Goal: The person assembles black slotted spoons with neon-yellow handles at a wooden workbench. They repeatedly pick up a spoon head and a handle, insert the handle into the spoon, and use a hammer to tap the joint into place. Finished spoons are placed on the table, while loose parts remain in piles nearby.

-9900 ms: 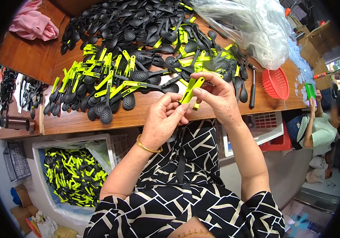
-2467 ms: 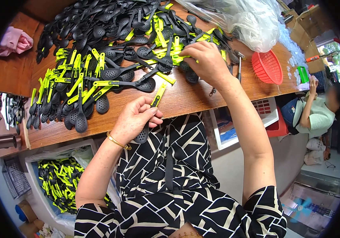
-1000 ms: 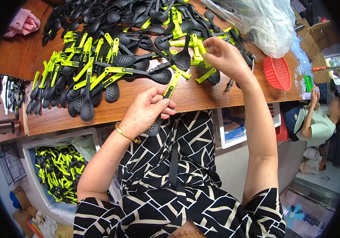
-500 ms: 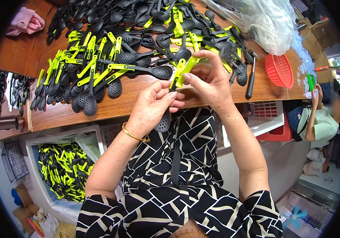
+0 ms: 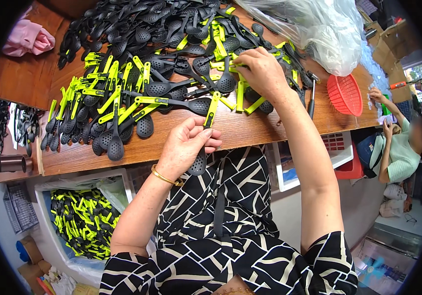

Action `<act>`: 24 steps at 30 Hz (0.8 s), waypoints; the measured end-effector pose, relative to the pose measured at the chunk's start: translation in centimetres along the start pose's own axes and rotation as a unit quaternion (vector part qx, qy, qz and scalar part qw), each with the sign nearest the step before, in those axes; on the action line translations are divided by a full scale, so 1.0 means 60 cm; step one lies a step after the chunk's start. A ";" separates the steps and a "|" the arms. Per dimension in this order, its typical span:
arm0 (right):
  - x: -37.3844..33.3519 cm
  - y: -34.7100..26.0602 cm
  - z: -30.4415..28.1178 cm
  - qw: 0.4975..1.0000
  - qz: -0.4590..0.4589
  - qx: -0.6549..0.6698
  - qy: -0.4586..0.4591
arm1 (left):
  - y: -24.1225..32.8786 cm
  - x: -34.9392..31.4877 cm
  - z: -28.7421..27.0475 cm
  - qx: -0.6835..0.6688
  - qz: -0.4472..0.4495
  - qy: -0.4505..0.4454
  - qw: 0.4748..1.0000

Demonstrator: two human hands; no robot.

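My left hand [image 5: 185, 146] pinches a black perforated spoon [image 5: 198, 164] by its shank, over the table's front edge. Its bowl hangs below my fingers, and a lime-green handle piece [image 5: 213, 107] points up from them. My right hand [image 5: 264, 73] reaches into the heap, fingers curled and pressed together. Its fingertips are among the green handle pieces and black spoons, so what they hold is too small to name. Just below that hand lies a loose green handle piece [image 5: 240, 97]. Left of centre, several spoons with green handles [image 5: 115, 145] lie piled.
More black spoons [image 5: 142, 34] cover the back of the wooden table [image 5: 260, 129]. At right are a hammer [image 5: 312, 93], a red basket [image 5: 345, 96] and a clear plastic bag [image 5: 336, 42]. A lined crate [image 5: 128, 184] of green-handled spoons stands lower left. Another person [image 5: 403, 147] sits far right.
My right hand has let go of the green handle piece at the spoon and moved up and away into the heap. My left hand still holds the spoon, slightly lower.
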State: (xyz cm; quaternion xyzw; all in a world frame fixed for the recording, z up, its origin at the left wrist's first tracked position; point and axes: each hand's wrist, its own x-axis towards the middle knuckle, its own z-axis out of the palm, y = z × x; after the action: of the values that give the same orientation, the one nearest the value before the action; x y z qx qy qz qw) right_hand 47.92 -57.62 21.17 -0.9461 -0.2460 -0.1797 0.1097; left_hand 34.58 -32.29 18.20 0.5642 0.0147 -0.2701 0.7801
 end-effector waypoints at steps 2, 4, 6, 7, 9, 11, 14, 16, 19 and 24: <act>0.002 -0.008 0.005 0.998 -0.011 -0.051 -0.018 | -0.002 -0.005 -0.001 -0.002 -0.007 -0.001 1.000; 0.002 -0.009 0.002 0.996 0.003 -0.068 -0.058 | -0.004 -0.007 0.001 -0.003 -0.012 -0.005 1.000; 0.012 -0.014 0.000 0.995 0.003 -0.067 -0.073 | 0.001 -0.005 0.001 0.006 -0.012 -0.007 1.000; 0.016 -0.013 0.000 0.994 0.005 -0.067 -0.081 | 0.004 -0.004 0.001 0.011 -0.012 -0.009 1.000; 0.027 -0.006 -0.005 0.988 -0.019 -0.046 -0.145 | 0.006 -0.005 0.001 0.010 -0.012 -0.013 1.000; 0.036 -0.003 -0.017 0.976 -0.034 -0.045 -0.213 | 0.003 -0.005 -0.001 0.003 -0.008 -0.016 1.000; 0.043 -0.001 -0.025 0.967 -0.044 -0.051 -0.246 | 0.001 -0.004 -0.001 -0.006 -0.012 -0.013 1.000; 0.040 -0.002 -0.027 0.963 -0.061 -0.059 -0.256 | 0.001 -0.002 -0.002 0.004 -0.007 -0.012 1.000; 0.039 0.005 -0.032 0.966 -0.078 -0.067 -0.237 | -0.001 -0.001 -0.001 0.007 -0.001 -0.017 1.000; 0.024 0.034 -0.021 0.995 -0.039 0.023 -0.085 | -0.001 -0.002 0.000 0.002 -0.003 -0.015 1.000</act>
State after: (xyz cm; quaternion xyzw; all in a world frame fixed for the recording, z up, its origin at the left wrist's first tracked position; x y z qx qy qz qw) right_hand 49.80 -59.13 22.64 -0.9450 -0.2948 -0.0967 0.1033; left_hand 34.47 -32.25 18.14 0.5616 0.0043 -0.2814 0.7781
